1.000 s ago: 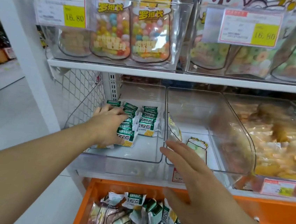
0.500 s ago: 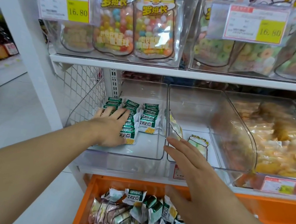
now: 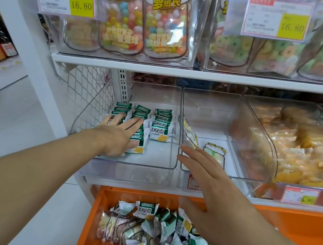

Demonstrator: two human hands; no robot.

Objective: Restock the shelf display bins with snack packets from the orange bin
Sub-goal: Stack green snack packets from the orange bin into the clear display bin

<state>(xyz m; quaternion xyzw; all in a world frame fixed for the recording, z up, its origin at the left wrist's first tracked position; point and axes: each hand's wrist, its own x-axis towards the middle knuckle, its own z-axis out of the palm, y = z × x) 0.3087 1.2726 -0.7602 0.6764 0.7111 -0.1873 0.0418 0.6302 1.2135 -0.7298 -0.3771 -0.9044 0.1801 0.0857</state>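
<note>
Green-and-white foil snack packets (image 3: 158,131): we are finding three short rows lying in the clear left display bin (image 3: 152,161) on the shelf, with a loose heap more in the orange bin (image 3: 95,211) below. We are judging them light, soft, crinkly and a little slippery, with contents that may crush under pressure; taking each by its flat sides or crimped end seems safest. Our left hand (image 3: 118,135) is lying flat, fingers straight, pressing on the left rows and gripping nothing. Our right hand (image 3: 208,179) is hovering open and empty before the neighbouring bin (image 3: 221,174), which is holding two larger pouches.
</note>
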